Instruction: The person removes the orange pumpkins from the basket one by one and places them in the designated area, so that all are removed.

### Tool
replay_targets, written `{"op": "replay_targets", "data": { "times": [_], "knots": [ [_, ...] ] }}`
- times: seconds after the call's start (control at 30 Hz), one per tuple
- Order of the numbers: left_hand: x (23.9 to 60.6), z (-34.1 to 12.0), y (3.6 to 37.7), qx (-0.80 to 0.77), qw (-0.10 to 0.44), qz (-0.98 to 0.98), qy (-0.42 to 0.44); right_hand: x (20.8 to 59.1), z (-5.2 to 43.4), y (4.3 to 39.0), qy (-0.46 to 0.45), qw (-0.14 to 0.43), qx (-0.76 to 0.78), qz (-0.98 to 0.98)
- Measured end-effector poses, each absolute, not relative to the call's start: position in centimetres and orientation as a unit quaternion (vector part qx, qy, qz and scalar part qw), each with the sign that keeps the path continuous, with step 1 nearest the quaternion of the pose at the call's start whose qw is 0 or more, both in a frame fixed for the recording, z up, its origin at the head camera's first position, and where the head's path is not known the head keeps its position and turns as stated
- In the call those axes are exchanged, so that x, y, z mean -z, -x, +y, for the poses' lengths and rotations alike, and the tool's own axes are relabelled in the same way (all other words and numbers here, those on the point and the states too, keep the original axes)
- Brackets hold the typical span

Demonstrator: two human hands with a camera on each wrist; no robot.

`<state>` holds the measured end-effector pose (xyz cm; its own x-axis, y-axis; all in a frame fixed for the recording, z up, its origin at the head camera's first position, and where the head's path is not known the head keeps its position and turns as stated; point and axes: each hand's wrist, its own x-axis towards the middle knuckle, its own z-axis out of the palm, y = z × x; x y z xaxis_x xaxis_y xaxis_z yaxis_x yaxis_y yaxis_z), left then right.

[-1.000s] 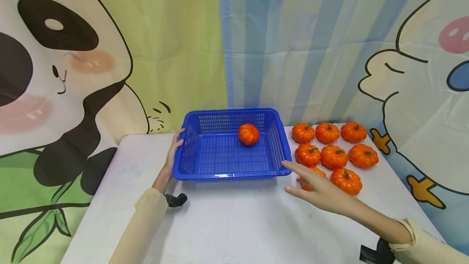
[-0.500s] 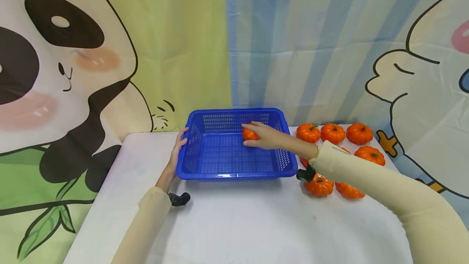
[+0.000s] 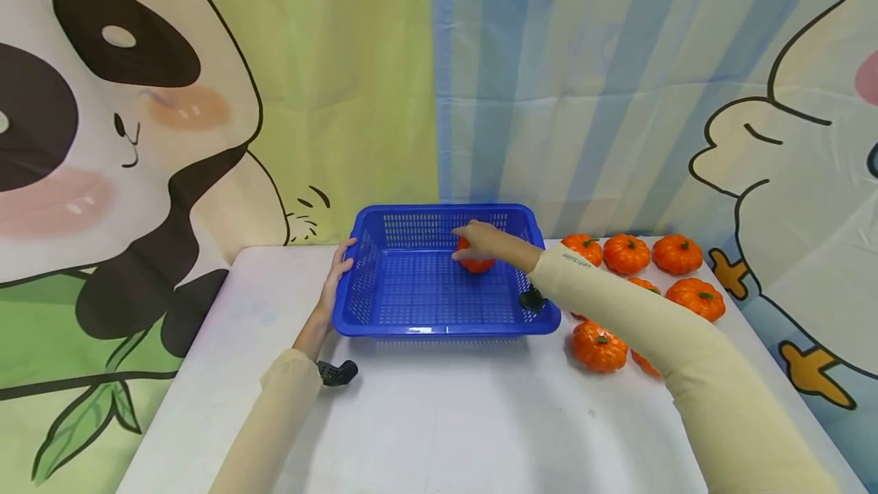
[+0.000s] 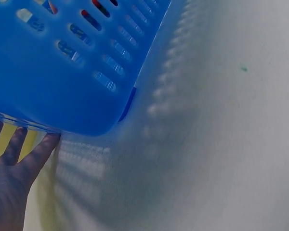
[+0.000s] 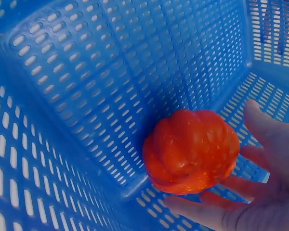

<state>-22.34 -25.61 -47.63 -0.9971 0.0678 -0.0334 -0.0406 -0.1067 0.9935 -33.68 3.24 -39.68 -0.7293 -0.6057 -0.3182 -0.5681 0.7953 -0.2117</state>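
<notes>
A blue slotted basket [image 3: 446,328] stands on the white table [image 3: 446,418]. One orange pumpkin [image 3: 477,264] lies in its far right part. My right hand [image 3: 480,238] reaches over the right rim and cups this pumpkin [image 5: 190,149], with the thumb at its side and the fingers [image 5: 207,207] curled under it. My left hand [image 3: 341,264] rests against the basket's left rim. In the left wrist view its fingers [image 4: 19,154] lie straight against the basket's outer wall [image 4: 62,86].
Several more orange pumpkins [image 3: 626,252] sit in rows on the table right of the basket, partly hidden by my right sleeve [image 3: 652,326]. A cartoon backdrop cloth [image 3: 274,97] hangs close behind the table.
My right hand left the pumpkins on the table, reached into the basket and closed round the pumpkin there. The left hand stayed on the rim.
</notes>
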Motion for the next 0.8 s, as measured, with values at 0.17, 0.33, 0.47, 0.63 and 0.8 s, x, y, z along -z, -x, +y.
{"op": "replay_targets", "data": {
  "times": [0.17,0.33,0.47,0.63,0.8],
  "knots": [
    [47.6,-25.5,22.1,-0.743,0.036,0.668,-0.006,40.0,2.4,33.6,0.297,0.200,0.022,0.934],
    [47.5,-25.4,22.0,-0.745,0.037,0.667,-0.005,40.4,2.3,33.3,0.290,0.178,-0.003,0.940],
    [47.4,-25.4,22.1,-0.745,0.037,0.666,-0.007,40.0,2.7,33.3,0.272,0.163,0.023,0.948],
    [47.4,-25.4,22.3,-0.740,0.035,0.671,-0.011,39.3,3.2,33.9,0.284,0.150,0.042,0.946],
    [47.6,-25.5,22.3,-0.741,0.033,0.671,-0.011,38.5,3.7,34.2,0.293,0.148,0.077,0.942]
  ]
}}
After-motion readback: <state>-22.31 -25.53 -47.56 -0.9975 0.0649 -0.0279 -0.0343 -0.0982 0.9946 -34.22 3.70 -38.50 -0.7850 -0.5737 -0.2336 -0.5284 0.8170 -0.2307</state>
